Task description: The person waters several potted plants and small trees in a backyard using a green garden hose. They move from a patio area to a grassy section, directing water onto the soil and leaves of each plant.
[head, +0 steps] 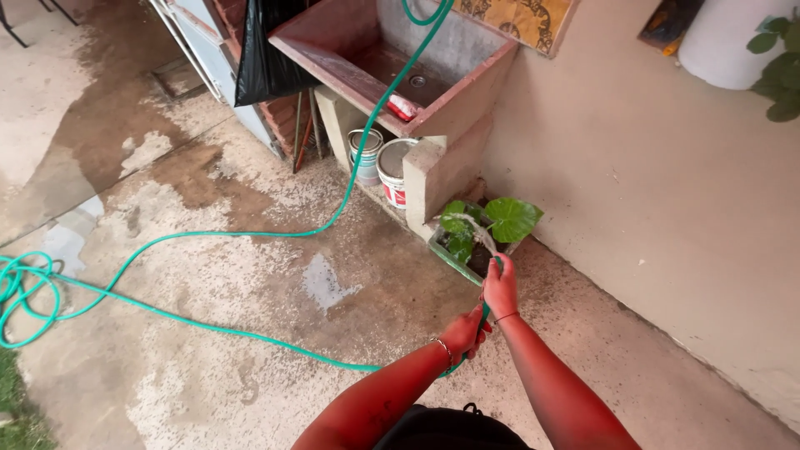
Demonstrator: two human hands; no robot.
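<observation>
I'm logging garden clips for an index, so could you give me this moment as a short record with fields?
setting: wet concrete patio beside a plastered wall
right hand: right hand grips the nozzle end of the green hose, water spraying out
left hand: left hand holds the hose further back
target: spray arcs onto a leafy potted plant in a green planter
hose path: runs from the stone sink, coils at the left edge
nearby: two paint buckets under the sink, black bag on its rim
</observation>
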